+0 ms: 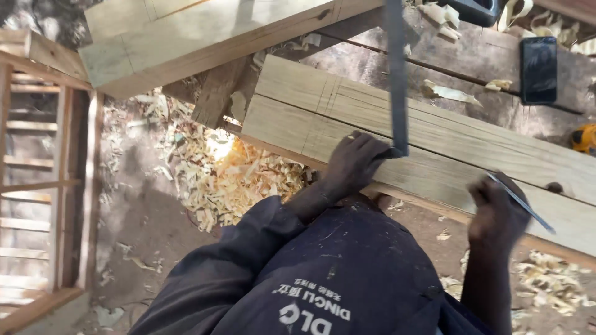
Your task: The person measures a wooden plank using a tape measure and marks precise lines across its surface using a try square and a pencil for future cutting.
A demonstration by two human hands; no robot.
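Two pale wooden planks lie side by side on a workbench, with pencil lines across their left ends. My left hand presses on the near plank's edge and holds the base of a dark metal square, whose blade runs up across both planks. My right hand is blurred beside the near edge and grips a thin pencil-like marker pointing right over the wood.
A black phone and curled shavings lie on the bench top behind the planks. A yellow tool sits at the right edge. Another big timber lies at upper left. Wood shavings cover the ground; a wooden frame stands left.
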